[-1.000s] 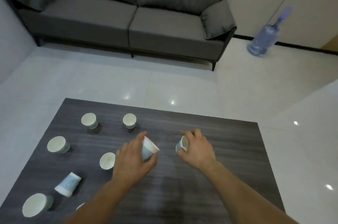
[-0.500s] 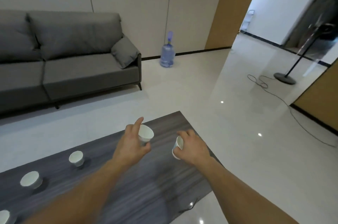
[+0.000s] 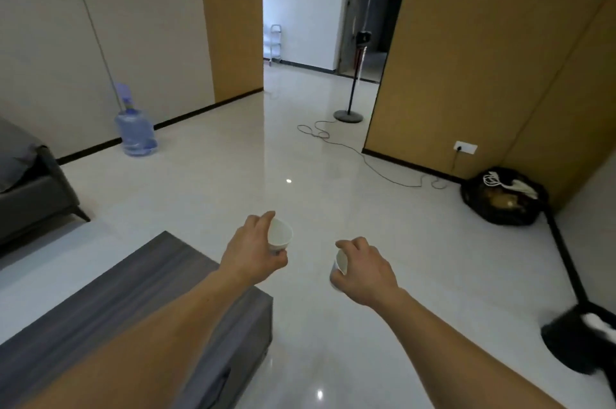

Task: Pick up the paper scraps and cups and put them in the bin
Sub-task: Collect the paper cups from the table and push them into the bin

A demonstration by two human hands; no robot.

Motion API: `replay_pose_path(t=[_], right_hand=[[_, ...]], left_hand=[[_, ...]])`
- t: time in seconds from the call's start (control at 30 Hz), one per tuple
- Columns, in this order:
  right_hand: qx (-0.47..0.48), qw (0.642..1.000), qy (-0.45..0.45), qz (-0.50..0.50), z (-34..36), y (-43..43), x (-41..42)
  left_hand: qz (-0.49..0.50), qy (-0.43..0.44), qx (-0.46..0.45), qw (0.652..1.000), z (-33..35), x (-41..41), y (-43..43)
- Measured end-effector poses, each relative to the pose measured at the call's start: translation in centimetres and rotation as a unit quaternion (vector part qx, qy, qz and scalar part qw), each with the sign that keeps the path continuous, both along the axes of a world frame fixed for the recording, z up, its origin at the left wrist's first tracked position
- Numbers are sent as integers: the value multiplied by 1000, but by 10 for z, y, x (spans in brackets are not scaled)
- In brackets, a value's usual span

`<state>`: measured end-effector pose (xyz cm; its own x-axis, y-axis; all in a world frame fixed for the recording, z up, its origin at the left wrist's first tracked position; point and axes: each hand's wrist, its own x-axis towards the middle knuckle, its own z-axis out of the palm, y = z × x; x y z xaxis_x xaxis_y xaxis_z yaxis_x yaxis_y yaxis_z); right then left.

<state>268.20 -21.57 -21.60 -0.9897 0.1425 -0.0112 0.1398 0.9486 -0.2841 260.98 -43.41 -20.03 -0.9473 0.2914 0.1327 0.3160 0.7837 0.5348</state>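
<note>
As my left hand (image 3: 253, 252) curls round one cup (image 3: 280, 235) and my right hand (image 3: 363, 270) round a second cup (image 3: 340, 263), I judge transport underway; next, turn toward the apparent bin (image 3: 573, 345) at four o'clock.

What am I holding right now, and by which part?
The left hand grips a paper cup round its side wall; the right hand holds a second cup by its side, mostly hidden.

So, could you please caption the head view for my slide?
Left hand holds the left cup, right hand the right cup, near the grey table.
</note>
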Motion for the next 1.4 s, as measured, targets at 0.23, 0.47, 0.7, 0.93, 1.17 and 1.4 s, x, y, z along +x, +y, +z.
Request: replay_pose_path(t=[0.23, 0.47, 0.7, 0.93, 1.17, 1.4], right_hand=[[1, 992, 9, -129, 9, 154, 41], [-9, 969, -4, -247, -6, 268, 58], [-1, 925, -19, -379, -7, 373, 73], [-2, 878, -21, -478, -20, 463, 110], [-9, 845, -15, -534, -36, 581, 164], [4, 842, -20, -539, -22, 711, 202]], left_hand=[[-133, 4, -24, 991, 8, -7, 183], [-249, -2, -54, 967, -7, -37, 328], [-385, 5, -59, 921, -11, -62, 481], [-503, 29, -65, 861, -11, -37, 625], [-563, 41, -72, 822, -25, 27, 772], [-567, 43, -66, 820, -28, 59, 899]])
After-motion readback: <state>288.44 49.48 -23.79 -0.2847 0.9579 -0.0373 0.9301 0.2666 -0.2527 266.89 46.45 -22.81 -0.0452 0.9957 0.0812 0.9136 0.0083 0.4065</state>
